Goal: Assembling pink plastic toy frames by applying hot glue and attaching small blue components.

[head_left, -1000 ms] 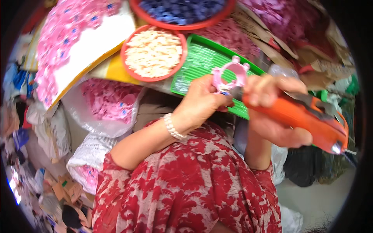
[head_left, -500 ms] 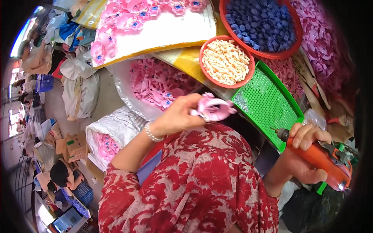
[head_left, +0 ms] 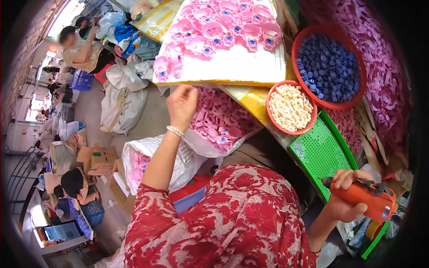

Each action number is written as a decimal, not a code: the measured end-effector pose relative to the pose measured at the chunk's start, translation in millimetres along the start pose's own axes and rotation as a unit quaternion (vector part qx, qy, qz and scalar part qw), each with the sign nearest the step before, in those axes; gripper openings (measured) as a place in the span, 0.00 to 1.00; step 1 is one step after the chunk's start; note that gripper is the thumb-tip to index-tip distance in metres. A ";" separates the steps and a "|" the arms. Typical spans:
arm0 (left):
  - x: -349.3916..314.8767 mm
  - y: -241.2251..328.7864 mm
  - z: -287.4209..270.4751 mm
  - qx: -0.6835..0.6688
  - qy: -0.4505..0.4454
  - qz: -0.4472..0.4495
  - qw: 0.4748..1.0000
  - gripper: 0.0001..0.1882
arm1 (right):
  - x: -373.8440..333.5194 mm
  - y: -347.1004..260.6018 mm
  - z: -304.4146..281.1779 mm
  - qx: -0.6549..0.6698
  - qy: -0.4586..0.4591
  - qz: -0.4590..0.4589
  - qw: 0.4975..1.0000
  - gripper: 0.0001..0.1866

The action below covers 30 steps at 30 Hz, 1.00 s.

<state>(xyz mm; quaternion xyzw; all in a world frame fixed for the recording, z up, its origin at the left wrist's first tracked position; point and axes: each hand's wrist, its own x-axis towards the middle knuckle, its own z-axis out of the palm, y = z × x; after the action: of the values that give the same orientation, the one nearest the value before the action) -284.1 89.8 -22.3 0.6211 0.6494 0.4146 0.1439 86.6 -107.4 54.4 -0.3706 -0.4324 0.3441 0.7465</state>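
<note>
A: What do the fingers hold?

B: The right hand [head_left: 345,195] grips an orange, rounded, plastic-bodied power tool [head_left: 373,203]: fingers over the top, thumb along the lower side, dark nose protruding beyond them.

A: And the left hand [head_left: 182,106]?

B: Its fingers curl inward; I can't tell whether anything sits inside. A white beaded bracelet [head_left: 175,131] circles that wrist.

A: Where are the pink pieces?

B: Just beyond those fingers, glossy pink plastic pieces with blue centres [head_left: 212,30] cover much of a flat white board [head_left: 250,67]. More fill a translucent plastic bag [head_left: 193,142] beside the hand.

A: Farther out?

B: A green perforated plastic tray [head_left: 322,145] near the tool's nose, then 2 round red bowls: the smaller [head_left: 292,131] holds cream bits, the larger [head_left: 344,106] dark-blue ones.
</note>
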 end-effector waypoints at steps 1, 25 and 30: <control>16.4 -3.5 -4.3 0.016 0.045 0.032 0.998 0.08 | 0.4 -2.9 -0.4 0.001 0.002 -0.002 1.000 0.40; 91.0 -12.6 -11.7 0.125 0.005 0.161 0.979 0.22 | 2.9 2.9 -10.3 -0.029 0.010 -0.005 1.000 0.37; 94.6 -1.8 -13.3 0.139 -0.097 0.085 0.982 0.28 | 0.6 -2.4 -29.9 -0.040 0.013 -0.011 0.999 0.37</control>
<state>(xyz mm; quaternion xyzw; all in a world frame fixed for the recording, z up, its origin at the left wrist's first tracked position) -312.4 172.8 15.6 0.7251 0.6287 0.2684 0.0828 114.2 -115.8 46.1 -0.4000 -0.4402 0.3135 0.7402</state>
